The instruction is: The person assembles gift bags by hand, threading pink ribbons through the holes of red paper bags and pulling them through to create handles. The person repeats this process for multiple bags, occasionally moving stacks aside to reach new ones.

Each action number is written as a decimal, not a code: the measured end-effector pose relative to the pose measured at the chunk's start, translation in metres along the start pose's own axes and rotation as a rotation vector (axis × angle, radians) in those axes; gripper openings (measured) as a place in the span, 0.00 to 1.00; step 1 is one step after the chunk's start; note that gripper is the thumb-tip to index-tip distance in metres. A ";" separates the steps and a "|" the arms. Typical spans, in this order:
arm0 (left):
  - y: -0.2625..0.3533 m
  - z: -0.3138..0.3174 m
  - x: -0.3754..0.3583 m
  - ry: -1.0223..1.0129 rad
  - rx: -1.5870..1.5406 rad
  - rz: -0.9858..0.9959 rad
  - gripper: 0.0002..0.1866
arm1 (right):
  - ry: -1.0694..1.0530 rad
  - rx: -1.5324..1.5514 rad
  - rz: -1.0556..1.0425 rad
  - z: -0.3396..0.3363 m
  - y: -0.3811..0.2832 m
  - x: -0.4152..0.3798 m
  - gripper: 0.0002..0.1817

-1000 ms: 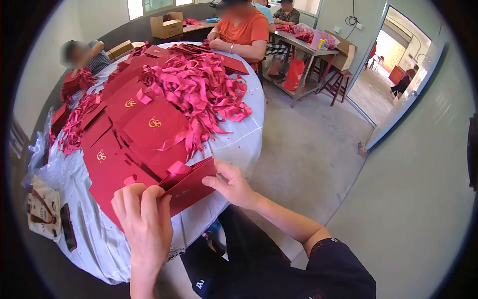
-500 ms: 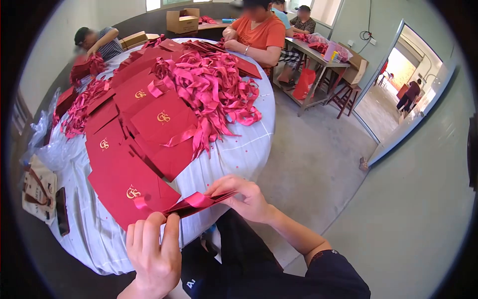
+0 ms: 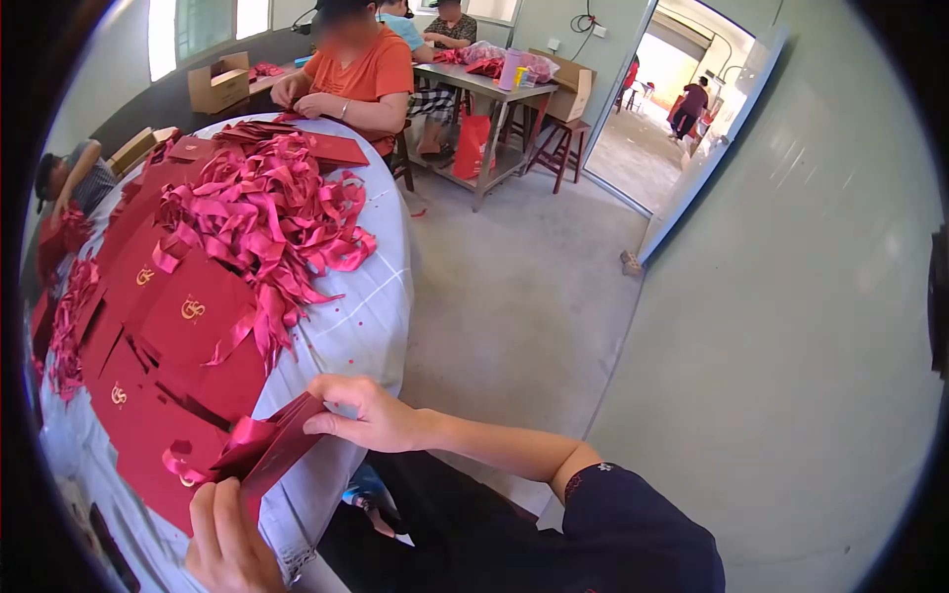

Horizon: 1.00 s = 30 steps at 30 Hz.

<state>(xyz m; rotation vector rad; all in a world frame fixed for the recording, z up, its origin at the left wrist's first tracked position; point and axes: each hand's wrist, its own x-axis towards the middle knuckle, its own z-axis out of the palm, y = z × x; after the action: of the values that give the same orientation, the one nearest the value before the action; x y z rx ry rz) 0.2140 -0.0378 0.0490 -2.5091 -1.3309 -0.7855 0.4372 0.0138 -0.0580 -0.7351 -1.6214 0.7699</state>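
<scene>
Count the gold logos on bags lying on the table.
4: two logos beside the ribbons, a third closer in and left, a fourth partly covered near the left hand. Others may be hidden.

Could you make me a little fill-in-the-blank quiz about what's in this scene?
Of the left hand and right hand holding the red bag, the ____ one is nearer the picture's bottom edge.
The logo on the flat red bags lying on the table is ____ in colour.
The person just behind the pink ribbons wears a top coloured ____.
The door at the upper right stands ____.

Missing words: left; gold; orange; open.
</scene>
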 end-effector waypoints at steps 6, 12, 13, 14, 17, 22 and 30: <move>-0.007 -0.020 0.013 -0.199 -0.149 -0.038 0.12 | -0.073 0.021 -0.024 -0.005 0.004 0.005 0.08; -0.013 -0.007 0.006 -0.215 -0.171 -0.064 0.10 | -0.370 0.364 0.362 -0.045 0.011 0.037 0.10; -0.013 -0.005 0.005 -0.200 -0.181 -0.103 0.10 | -0.370 0.365 0.360 -0.045 0.014 0.045 0.10; -0.016 -0.004 0.002 -0.199 -0.176 -0.106 0.10 | -0.258 0.346 0.301 -0.040 0.021 0.056 0.11; -0.019 0.001 -0.003 -0.246 -0.138 -0.065 0.13 | -0.104 0.111 0.121 -0.024 0.034 0.087 0.12; -0.013 0.015 0.002 0.098 -0.155 -0.003 0.09 | -0.096 -0.511 -0.274 0.007 0.066 0.125 0.18; -0.009 0.010 -0.003 0.009 -0.106 -0.090 0.07 | -0.111 -0.691 -0.262 0.013 0.071 0.133 0.14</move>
<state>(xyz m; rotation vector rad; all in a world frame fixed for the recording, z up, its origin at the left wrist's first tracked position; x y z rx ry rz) 0.2092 -0.0311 0.0380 -2.5371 -1.4443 -0.9078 0.4065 0.1608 -0.0406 -0.9394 -2.0580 0.0420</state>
